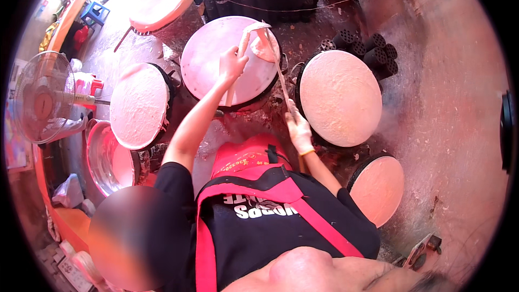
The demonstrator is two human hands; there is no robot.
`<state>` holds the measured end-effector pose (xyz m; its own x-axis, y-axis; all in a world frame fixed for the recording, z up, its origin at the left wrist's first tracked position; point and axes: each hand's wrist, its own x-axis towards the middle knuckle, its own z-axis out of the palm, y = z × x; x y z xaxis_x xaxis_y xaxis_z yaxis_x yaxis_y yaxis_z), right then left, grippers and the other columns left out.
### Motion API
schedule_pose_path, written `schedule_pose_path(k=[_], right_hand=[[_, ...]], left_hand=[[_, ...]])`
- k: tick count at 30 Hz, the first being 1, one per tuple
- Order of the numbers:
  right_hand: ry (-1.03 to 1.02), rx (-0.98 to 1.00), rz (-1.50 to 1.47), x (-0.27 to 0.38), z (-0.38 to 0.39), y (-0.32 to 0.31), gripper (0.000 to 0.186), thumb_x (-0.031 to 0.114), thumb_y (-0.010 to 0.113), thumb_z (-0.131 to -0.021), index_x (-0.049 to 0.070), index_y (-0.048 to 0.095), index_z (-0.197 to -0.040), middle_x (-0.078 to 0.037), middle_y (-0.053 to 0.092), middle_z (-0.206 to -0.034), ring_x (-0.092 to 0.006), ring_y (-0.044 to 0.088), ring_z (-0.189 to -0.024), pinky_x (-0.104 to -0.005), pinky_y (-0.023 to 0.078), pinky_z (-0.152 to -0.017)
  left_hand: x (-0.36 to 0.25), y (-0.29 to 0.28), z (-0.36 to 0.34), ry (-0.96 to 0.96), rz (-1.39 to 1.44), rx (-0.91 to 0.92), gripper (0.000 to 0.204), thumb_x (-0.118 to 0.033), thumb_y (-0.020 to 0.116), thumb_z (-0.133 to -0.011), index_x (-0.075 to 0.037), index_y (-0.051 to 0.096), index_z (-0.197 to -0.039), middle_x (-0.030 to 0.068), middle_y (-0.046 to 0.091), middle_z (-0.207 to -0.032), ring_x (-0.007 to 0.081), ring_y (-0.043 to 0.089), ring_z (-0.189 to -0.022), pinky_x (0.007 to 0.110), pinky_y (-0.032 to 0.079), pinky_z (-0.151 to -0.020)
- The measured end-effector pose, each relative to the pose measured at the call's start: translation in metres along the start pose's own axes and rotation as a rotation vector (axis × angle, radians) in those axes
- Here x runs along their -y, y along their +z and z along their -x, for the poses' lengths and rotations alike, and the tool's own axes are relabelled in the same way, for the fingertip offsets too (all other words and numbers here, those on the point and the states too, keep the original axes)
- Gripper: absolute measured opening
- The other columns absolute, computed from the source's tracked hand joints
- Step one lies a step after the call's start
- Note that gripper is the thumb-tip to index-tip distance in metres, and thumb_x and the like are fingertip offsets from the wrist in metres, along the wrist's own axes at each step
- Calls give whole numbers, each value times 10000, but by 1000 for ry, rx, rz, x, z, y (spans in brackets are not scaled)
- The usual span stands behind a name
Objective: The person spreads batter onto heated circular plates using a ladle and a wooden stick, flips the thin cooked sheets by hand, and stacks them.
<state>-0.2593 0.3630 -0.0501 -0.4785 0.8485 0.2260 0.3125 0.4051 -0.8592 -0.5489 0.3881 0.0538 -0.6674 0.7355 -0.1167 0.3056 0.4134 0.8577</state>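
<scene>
In front of me is a wide round griddle (208, 59) with a smooth, pale surface. My left hand (233, 64) is closed around a pale stick (244, 43) above the griddle; its lower end slants toward the near rim. My right hand (299, 130), with a yellowish band at the wrist, grips a long thin scraper (282, 78) near the griddle's right rim. The scraper's far end reaches up to the top of the stick, where the two meet or overlap. A pale, pinkish lump of batter or dough (263, 48) shows beside them, partly hidden by the tools.
More round griddles with pale coatings stand to the left (138, 105), right (340, 97), lower right (378, 189) and far left (165, 0). An open metal basin (111, 157) sits at lower left, near a standing fan (46, 97). Black perforated coal briquettes (376, 54) lie beyond the right griddle.
</scene>
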Motion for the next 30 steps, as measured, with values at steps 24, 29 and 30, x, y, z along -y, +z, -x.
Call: schedule_pose_path(k=[24, 29, 30], right_hand=[[769, -187, -965, 112, -115, 185, 420, 229, 522, -947, 258, 432, -1356, 39, 380, -551, -89, 341, -354, -266, 312, -303], [763, 35, -920, 118, -95, 132, 369, 248, 537, -943, 328, 495, -1301, 43, 401, -543, -71, 321, -351, -239, 268, -313], [778, -49, -869, 110, -77, 129, 392, 241, 548, -937, 329, 495, -1315, 51, 395, -541, -69, 314, -346, -239, 265, -306]], left_hand=[[74, -145, 105, -122, 717, -87, 250, -231, 620, -906, 18, 606, -902, 48, 626, -741, 80, 557, -592, 209, 452, -546], [118, -166, 159, -499, 864, 133, 207, -249, 503, -965, -44, 531, -954, -33, 439, -677, 44, 406, -507, 196, 317, -419], [123, -168, 170, -580, 876, 138, 218, -266, 498, -967, -50, 528, -977, -52, 393, -657, 30, 370, -489, 190, 273, -392]])
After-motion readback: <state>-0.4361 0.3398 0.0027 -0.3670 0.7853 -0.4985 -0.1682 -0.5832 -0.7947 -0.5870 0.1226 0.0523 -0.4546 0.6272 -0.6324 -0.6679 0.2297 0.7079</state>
